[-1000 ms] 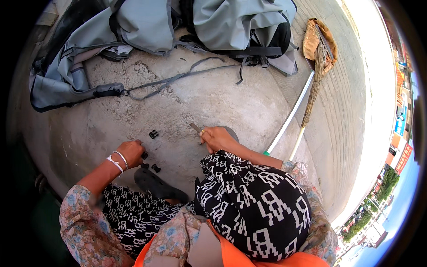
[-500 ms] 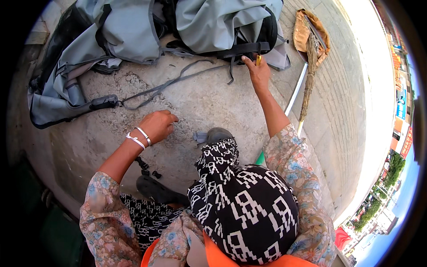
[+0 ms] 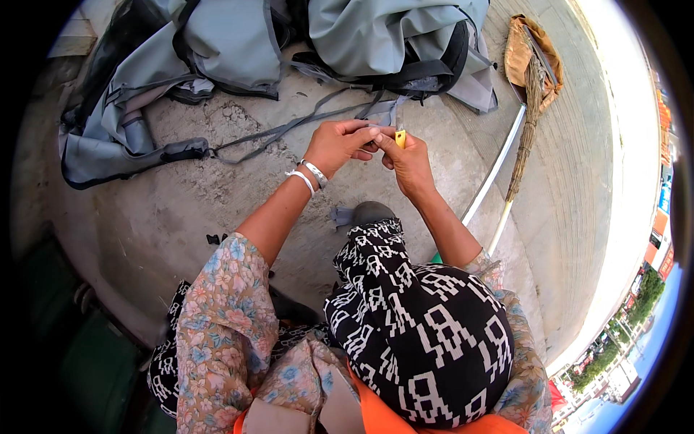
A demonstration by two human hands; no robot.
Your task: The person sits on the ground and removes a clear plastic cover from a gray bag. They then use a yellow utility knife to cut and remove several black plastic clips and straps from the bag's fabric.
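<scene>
My left hand (image 3: 335,148), with a metal bangle and a white band at its wrist, pinches a thin grey strap (image 3: 376,108) at the front edge of a grey fabric bag (image 3: 372,43). Its fingertips meet those of my right hand (image 3: 412,163). That hand is closed around a small yellow-handled cutter (image 3: 400,137), whose thin end points away from me. The bag lies crumpled, with black trim along its edge. Just what the fingertips press on is partly hidden.
More grey fabric (image 3: 228,47) with black edging spreads at the far left. A long strap (image 3: 278,132) trails across the concrete. To the right lie a straw broom (image 3: 526,126) and a dustpan (image 3: 549,58) with a white pole. A shoe (image 3: 373,211) rests below my hands.
My left hand has moved up and right to the strap by the bag. The right hand has drawn back from the bag's edge toward me and now meets the left, still holding the cutter.
</scene>
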